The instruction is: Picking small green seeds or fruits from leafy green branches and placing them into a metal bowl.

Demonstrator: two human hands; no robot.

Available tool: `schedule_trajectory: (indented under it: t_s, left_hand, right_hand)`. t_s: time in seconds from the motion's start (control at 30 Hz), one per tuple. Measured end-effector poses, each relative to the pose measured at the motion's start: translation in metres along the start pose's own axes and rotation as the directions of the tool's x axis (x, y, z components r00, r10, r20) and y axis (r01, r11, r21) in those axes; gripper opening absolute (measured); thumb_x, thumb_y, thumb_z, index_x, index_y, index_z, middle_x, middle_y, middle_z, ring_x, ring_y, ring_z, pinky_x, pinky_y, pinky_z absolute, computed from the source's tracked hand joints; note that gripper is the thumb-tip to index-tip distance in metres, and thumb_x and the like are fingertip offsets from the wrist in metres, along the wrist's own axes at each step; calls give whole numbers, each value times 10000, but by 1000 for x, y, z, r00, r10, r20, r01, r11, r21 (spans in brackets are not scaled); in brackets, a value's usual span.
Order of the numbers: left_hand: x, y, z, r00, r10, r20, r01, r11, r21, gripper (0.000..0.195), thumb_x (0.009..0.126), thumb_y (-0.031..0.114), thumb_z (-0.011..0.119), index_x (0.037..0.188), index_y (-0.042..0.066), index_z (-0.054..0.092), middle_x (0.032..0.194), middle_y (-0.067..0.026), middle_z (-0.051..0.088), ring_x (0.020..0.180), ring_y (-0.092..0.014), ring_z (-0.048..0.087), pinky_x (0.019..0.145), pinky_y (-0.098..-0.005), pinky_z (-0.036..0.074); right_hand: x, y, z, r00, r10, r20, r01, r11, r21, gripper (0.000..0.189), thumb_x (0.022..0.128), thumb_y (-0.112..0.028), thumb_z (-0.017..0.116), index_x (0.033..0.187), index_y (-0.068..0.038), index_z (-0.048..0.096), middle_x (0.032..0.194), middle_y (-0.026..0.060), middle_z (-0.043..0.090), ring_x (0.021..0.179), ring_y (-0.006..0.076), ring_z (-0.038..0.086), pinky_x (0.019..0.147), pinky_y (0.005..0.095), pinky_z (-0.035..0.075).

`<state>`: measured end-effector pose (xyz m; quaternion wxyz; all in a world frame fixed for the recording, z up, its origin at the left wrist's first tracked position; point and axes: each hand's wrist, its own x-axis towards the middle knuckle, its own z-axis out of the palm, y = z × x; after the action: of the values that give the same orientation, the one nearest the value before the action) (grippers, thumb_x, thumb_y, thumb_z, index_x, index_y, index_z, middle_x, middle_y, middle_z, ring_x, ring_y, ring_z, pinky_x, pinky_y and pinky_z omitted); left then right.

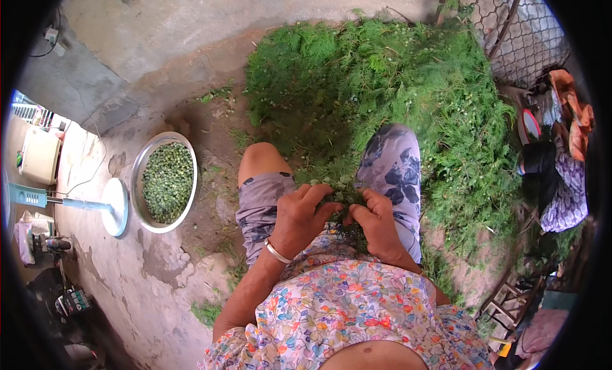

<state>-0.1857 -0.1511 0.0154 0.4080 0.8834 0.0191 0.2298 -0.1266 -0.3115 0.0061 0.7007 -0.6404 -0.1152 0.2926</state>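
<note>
My left hand point(306, 217) and my right hand point(375, 222) meet in front of my lap, between my knees. Both hold a sprig of scale-leaved conifer, likely arborvitae point(345, 190), that carries pale green cones. The fingers hide part of the sprig, and thumbs and forefingers pinch it from either side. Beyond my knees spreads a large heap of cut green conifer branches point(382, 69), also dotted with small cones. To my left a round metal basin point(192, 198) stands on the ground, holding many small green cones point(167, 183).
A pedestal fan point(114, 207) stands left of the basin, and a thin cord point(103, 145) runs behind it. A concrete wall point(181, 26) bounds the far side. At right are wire mesh point(521, 35), a person's patterned clothing point(566, 193) and a folding frame point(511, 293).
</note>
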Motion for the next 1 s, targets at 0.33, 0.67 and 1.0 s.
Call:
schedule_trajectory:
  t_s: [0.33, 0.67, 1.0]
  left_hand:
    - [-12, -7, 0, 976, -204, 79, 212, 971, -106, 296, 717, 102, 754, 913, -6, 561, 670, -141, 609, 586, -216, 614, 523, -316, 453]
    - [-22, -6, 3, 845, -515, 142, 479, 612, -629, 186, 772, 28, 679, 878, 14, 527, 598, 7, 506, 482, -62, 458, 417, -205, 337]
    - [-28, -30, -24, 742, -610, 279, 363, 16, -932, 89, 868, 68, 566, 884, 11, 500, 567, 1, 466, 437, -47, 376, 367, -198, 280]
  right_hand:
    - [3, -8, 4, 1000, 16, 18, -17, 999, 50, 139, 825, -16, 491, 908, 58, 575, 737, 52, 601, 652, 100, 557, 608, 235, 434]
    - [4, -10, 10, 999, 37, 39, -40, 996, 83, 174, 829, -45, 506, 940, 71, 573, 708, 55, 599, 651, 105, 562, 617, 247, 440]
    - [4, 1, 6, 997, 52, -59, -24, 914, 405, 191, 821, -15, 499, 976, 70, 573, 692, 61, 561, 626, 141, 529, 634, 289, 453]
